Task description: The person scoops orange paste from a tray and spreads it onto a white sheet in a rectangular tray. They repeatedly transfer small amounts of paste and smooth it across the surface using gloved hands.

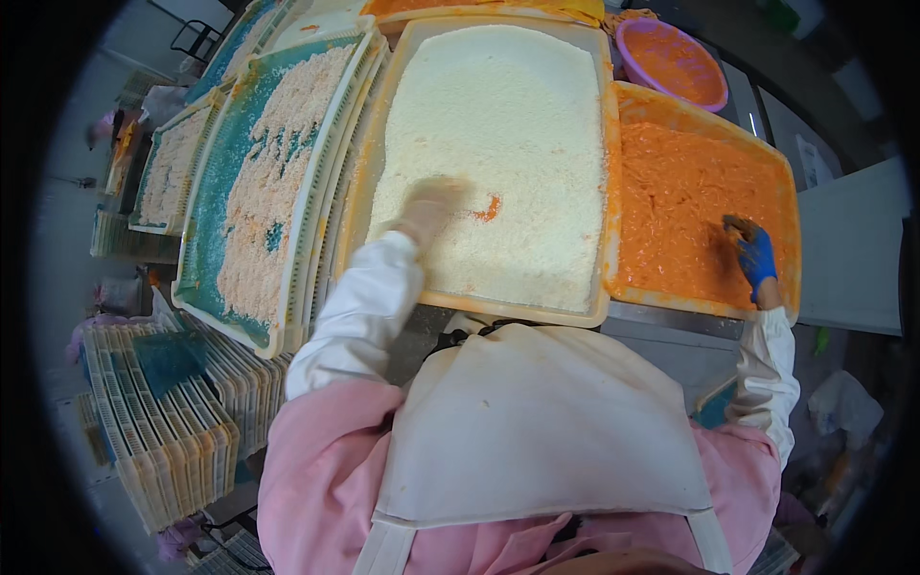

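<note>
My left hand (435, 205), blurred by motion, is over pale crumbs (503, 122) that fill a large yellowish plastic tray (476, 305). Its fingers cannot be made out. Just right of it, an orange-coated piece (490, 208) lies on the crumbs. My right hand (753, 251) wears a blue glove with soiled fingertips. It hovers at the right side of a second tray (789, 215), above a wet orange mixture (683, 201) with strips in it. The fingers are bent, and whether they pinch anything is unclear.
At left, a stack of slatted plastic trays (327, 187) carries crumb-coated pieces (262, 237) on teal mesh. More trays (165, 417) stand stacked at lower left. A purple basin (672, 61) with orange mixture sits behind the right tray. A smaller loaded tray (172, 169) is at far left.
</note>
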Tool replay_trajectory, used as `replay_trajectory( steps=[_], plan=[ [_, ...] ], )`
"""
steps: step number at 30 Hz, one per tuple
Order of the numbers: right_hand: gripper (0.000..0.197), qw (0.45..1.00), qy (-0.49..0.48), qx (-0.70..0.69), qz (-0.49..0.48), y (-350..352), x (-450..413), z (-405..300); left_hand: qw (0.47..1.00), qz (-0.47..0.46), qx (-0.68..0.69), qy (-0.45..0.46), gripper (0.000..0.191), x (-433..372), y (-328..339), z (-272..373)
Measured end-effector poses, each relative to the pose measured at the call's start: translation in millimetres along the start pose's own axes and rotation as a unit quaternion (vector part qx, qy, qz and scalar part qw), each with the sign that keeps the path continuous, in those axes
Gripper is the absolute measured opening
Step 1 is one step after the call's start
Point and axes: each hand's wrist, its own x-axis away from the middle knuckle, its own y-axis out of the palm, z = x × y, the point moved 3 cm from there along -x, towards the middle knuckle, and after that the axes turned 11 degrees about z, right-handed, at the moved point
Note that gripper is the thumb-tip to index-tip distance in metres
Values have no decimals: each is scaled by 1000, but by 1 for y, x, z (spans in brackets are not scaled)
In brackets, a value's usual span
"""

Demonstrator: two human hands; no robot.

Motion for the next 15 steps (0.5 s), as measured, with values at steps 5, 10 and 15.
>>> replay_trajectory(
  steps=[5, 10, 15],
  plan=[
    [26, 992, -38, 111, -51, 49, -4, -29, 963, 114, -220, 107, 38, 43, 38, 96],
    [27, 953, -92, 275, -92, 57, -9, -29, 967, 26, -247, 61, 46, 46, 4, 78],
    [28, 956, -145, 249, -54, 110, -48, -103, 972, -205, -113, -15, 26, 29, -28, 103]
  ],
)
